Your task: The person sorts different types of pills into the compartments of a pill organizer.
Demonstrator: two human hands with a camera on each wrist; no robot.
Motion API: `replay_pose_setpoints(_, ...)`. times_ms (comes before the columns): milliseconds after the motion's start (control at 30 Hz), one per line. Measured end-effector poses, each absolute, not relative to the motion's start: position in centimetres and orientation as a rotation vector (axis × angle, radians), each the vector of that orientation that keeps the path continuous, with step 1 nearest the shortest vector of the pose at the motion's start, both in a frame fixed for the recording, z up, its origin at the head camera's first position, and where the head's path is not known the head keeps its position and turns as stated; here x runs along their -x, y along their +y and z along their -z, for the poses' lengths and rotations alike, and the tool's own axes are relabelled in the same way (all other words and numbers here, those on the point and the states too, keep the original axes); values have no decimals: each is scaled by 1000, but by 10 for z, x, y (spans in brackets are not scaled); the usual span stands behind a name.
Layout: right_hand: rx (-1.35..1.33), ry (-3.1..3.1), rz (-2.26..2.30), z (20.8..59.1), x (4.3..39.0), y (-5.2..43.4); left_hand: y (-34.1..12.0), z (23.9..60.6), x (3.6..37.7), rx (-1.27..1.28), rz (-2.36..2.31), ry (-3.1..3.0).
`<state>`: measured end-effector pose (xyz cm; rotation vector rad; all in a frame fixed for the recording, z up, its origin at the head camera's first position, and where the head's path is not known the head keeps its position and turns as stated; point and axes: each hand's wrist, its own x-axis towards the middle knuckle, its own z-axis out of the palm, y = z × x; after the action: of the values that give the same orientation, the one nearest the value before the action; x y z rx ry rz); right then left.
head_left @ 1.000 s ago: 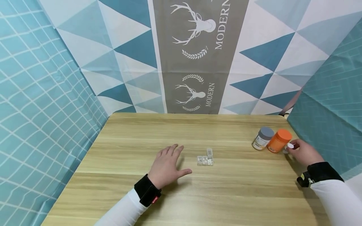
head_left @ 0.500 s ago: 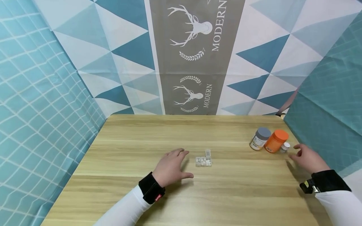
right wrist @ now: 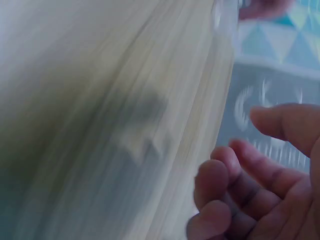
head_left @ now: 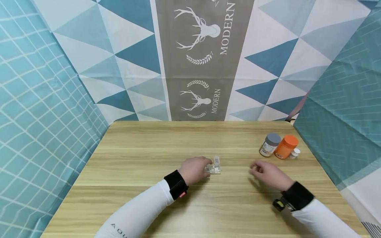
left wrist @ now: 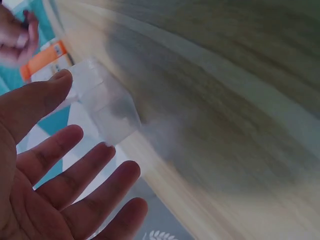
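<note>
A small clear pill organizer (head_left: 215,169) lies mid-table with whitish contents in its compartments; one lid (head_left: 216,160) stands raised at its far side. My left hand (head_left: 194,170) is right at its left end. The left wrist view shows thumb and fingers spread apart, with fingertips (left wrist: 109,149) close to the box's edge. My right hand (head_left: 271,174) hovers over the table to the right of the organizer. Its fingers (right wrist: 210,182) are loosely bent and the thumb stands apart, with nothing between them.
At the back right stand a jar with a grey lid (head_left: 269,144), an orange jar (head_left: 286,147) and a small bottle with a white cap (head_left: 294,153), close together. Patterned cloth (head_left: 131,59) hangs behind the wooden table (head_left: 148,138) and at its sides.
My right hand has let go of the small white-capped bottle beside the orange jar and moved left toward the middle. My left hand has moved right to the pill organizer.
</note>
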<state>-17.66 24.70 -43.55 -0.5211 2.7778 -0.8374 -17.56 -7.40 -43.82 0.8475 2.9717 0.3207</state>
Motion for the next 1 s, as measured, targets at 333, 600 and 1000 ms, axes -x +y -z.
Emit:
replay_pose_setpoints(333, 651, 2750, 767, 446, 224, 153, -61, 445, 186, -880, -283, 2979)
replay_pose_setpoints(600, 741, 2731, 786, 455, 237, 143, -52, 448, 190, -914, -294, 2956)
replay_pose_setpoints(1000, 890, 2668, 916, 450, 221, 145, -56, 450, 192, -913, -365, 2969)
